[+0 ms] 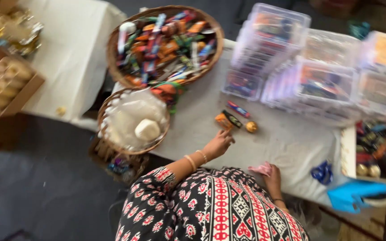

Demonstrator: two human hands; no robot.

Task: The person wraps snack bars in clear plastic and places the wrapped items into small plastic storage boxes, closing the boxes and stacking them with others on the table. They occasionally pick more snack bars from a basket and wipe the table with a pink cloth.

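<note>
My left hand (217, 145), fingers loosely apart and holding nothing, touches the orange wrapped sweet (223, 121) near the desk's (287, 143) front edge. My right hand (271, 175) is clamped on a pink wrapper (261, 168) at that edge. The sweet looks light, its wrapper crinkly and slippery; best pinched across the middle.

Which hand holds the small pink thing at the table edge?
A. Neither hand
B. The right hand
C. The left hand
B: the right hand grips the pink thing, while the left hand reaches toward the small sweets on the white table.
</note>
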